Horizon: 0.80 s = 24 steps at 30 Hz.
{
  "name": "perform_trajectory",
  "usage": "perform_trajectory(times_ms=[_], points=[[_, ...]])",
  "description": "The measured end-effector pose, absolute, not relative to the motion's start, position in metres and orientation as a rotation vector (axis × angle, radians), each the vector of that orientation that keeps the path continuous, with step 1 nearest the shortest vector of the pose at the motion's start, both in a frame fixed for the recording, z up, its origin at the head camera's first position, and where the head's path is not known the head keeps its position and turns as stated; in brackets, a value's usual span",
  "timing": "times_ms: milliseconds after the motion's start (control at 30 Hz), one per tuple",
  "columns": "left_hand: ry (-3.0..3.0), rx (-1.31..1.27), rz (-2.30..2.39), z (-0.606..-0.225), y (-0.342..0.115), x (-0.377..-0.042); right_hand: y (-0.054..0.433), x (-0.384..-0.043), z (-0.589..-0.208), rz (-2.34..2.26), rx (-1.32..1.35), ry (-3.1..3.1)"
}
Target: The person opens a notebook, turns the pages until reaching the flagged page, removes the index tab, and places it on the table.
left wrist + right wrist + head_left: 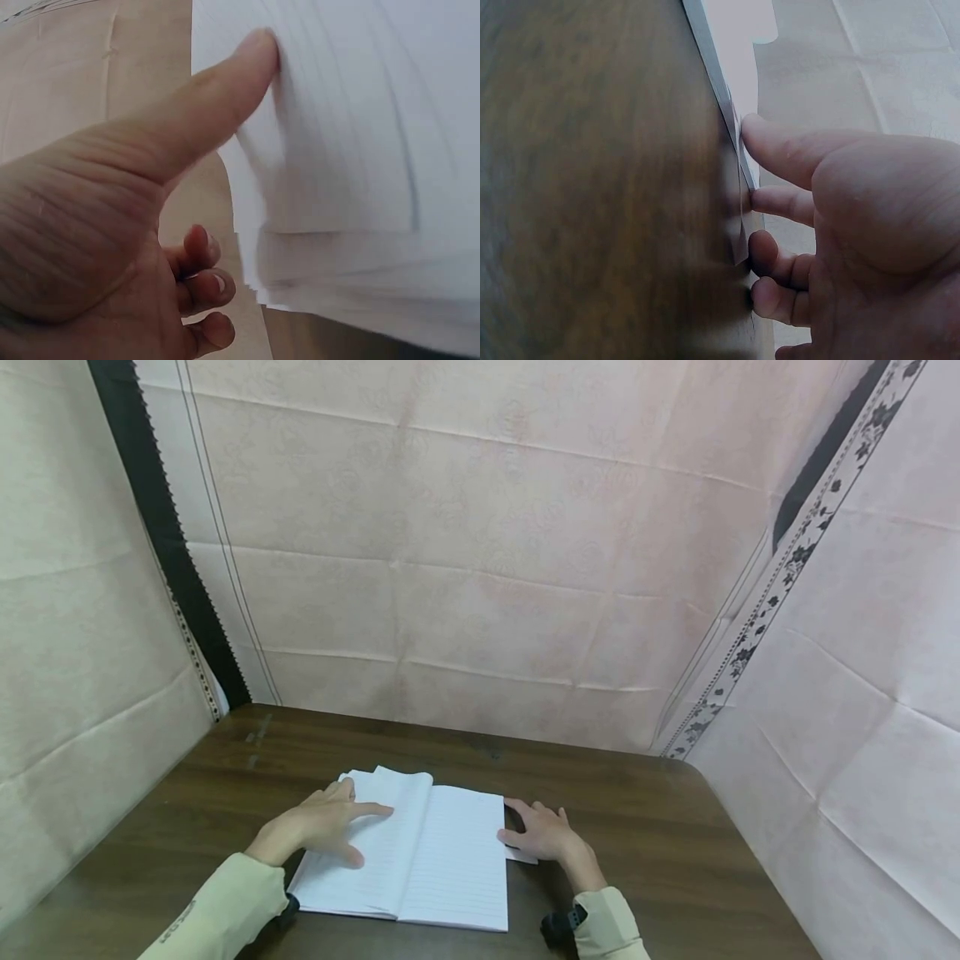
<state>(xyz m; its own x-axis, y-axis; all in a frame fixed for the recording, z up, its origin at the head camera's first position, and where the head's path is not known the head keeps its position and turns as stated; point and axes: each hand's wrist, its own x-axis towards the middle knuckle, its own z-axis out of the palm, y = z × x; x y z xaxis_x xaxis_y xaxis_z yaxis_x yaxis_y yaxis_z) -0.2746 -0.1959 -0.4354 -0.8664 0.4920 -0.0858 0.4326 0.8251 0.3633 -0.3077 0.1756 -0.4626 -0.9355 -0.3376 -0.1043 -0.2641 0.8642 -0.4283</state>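
A lined notebook (457, 860) lies spread on the brown table, its white pages showing. My left hand (322, 822) rests over the left page with fingers spread; in the left wrist view the thumb (225, 90) presses on the paper and the other fingertips are beyond the page edge. At the notebook's right edge is my right hand (543, 833), thumb and index finger apart with their tips right at the edge. A small white paper (521, 855) sticks out there from under the notebook, beside the right hand; the rest of it is hidden.
The wooden table (637, 860) has rounded far corners. Pale cloth (487, 568) hangs behind it, with more at both sides. Dark bands sit near both wrists, below the light sleeves (232, 902).
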Motion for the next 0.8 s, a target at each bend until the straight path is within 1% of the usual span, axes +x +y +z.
perform_trajectory(times_ms=[167, 533, 800], points=[[2.846, 0.725, 0.481, -0.435, -0.194, -0.274, 0.176, -0.307, -0.463, -0.617, -0.465, 2.867], [2.762, 0.965, 0.533, -0.438, -0.180, -0.268, 0.175, -0.306, -0.463, -0.604, -0.471, 2.877], [2.680, 1.042, 0.565, -0.440, -0.173, -0.269, 0.176, -0.307, -0.463, -0.607, -0.463, 2.877]])
